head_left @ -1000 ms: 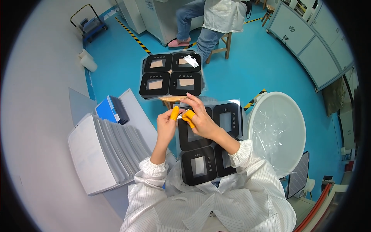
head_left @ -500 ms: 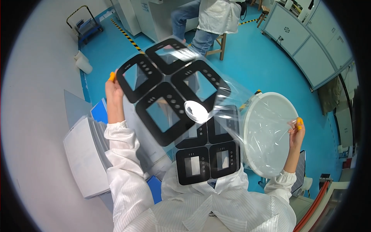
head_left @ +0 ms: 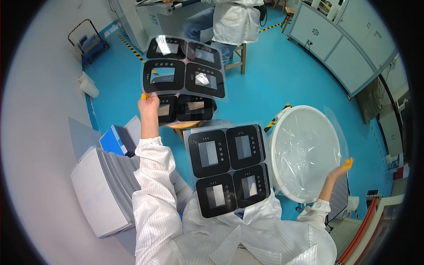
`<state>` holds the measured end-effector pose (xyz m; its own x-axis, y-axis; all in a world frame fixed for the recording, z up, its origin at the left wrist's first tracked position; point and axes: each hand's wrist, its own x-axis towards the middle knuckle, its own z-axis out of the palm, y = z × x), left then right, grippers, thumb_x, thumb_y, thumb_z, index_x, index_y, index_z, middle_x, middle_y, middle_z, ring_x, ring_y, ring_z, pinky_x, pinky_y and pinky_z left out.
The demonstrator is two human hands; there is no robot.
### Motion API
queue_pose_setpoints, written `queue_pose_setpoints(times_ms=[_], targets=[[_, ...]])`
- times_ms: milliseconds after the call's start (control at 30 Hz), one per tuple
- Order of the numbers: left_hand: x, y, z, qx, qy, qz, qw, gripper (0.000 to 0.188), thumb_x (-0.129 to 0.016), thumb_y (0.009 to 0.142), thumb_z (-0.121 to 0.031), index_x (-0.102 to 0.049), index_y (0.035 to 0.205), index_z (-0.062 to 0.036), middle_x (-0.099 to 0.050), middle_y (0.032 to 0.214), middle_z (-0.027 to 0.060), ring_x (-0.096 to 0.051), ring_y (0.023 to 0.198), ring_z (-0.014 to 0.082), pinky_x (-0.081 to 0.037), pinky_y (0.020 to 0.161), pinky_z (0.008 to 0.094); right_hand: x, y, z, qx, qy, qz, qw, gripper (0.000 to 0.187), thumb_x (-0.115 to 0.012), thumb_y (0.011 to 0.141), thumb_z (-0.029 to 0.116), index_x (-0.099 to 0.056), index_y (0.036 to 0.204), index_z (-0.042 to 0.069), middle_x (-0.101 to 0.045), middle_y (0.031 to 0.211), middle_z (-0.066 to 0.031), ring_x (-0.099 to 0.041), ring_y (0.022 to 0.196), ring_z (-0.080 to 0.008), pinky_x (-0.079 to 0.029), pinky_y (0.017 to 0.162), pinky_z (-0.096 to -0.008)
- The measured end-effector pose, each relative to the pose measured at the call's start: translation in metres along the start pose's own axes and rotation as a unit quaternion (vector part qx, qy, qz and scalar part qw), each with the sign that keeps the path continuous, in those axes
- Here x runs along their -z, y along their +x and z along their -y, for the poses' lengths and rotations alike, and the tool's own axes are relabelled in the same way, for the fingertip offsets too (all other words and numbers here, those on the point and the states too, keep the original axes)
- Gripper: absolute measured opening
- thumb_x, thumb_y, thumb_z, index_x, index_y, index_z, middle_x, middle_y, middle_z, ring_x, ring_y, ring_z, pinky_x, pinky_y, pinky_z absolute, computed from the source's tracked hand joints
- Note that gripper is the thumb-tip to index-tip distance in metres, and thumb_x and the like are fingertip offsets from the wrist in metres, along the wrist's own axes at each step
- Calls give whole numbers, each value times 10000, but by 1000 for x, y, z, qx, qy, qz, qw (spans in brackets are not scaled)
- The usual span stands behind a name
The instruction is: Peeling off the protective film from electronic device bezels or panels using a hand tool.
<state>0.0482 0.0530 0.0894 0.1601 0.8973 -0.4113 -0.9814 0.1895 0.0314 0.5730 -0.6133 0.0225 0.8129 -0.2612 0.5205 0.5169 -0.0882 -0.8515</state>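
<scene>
My left hand (head_left: 149, 107) is closed on the lower left edge of a clear sheet (head_left: 183, 64) bearing black window panels with small round icons. The sheet is held out over a wooden stool (head_left: 180, 126), where more black panel sheets (head_left: 178, 110) lie beneath it. On my lap rests a stack of similar panel sheets (head_left: 229, 165). My right hand (head_left: 340, 169), an orange cot on a fingertip, is raised with fingers apart, beside the right rim of a white round tub (head_left: 274, 152). A strip of clear film (head_left: 336, 132) hangs at that rim, close to the hand.
Crumpled clear film (head_left: 304, 145) lies in the tub. To my left stand a tall pile of white sheets (head_left: 104, 190) and a blue folder (head_left: 115, 140). Ahead, a person in a white coat (head_left: 236, 26) sits at a bench. Grey cabinets (head_left: 340, 48) line the far right.
The panel sheet has moved forward and left, away from my lap, with my left hand. The clear film stretched from it to my right hand has come away, and my right hand has opened.
</scene>
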Motion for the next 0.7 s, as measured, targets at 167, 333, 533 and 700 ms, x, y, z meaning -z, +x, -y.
queue_pose_setpoints(times_ms=[167, 333, 533, 700], targets=[[34, 10, -11, -4, -2, -22, 1000, 295, -286, 930, -99, -567, 950, -9, -625, 821, 88, -601, 740, 206, -470, 659, 328, 7, -102, -24, -31, -358, 575, 735, 538, -506, 888, 288, -354, 1357, 71, -324, 1415, -132, -228, 1337, -272, -183, 1084, -371], [77, 9, -29, -89, -16, -37, 995, 314, -288, 935, -105, -546, 957, 73, -624, 953, 187, -629, 858, 286, -543, 782, 410, 14, -120, -38, -480, -120, 518, 698, 478, -540, 863, 315, -470, 1288, 108, -435, 1343, -89, -285, 1304, -276, -167, 1066, -500], [94, -23, 1, -196, 188, -31, 962, 263, -329, 937, -73, -535, 1020, 69, -561, 1023, 149, -572, 981, 282, -464, 926, 369, 81, -5, -99, -537, 31, 9, 843, 248, -471, 869, 179, -582, 1085, 130, -583, 950, -5, -575, 851, -176, -441, 728, -339], [125, -59, -35, -452, 668, -100, 582, 416, -550, 832, -36, -469, 1233, 36, -483, 1186, 184, -464, 1087, 310, -366, 945, 396, -23, -15, 1, -253, 3, -16, 967, 271, -457, 861, 64, -572, 1103, 22, -588, 1029, -75, -584, 936, -183, -440, 758, -257]])
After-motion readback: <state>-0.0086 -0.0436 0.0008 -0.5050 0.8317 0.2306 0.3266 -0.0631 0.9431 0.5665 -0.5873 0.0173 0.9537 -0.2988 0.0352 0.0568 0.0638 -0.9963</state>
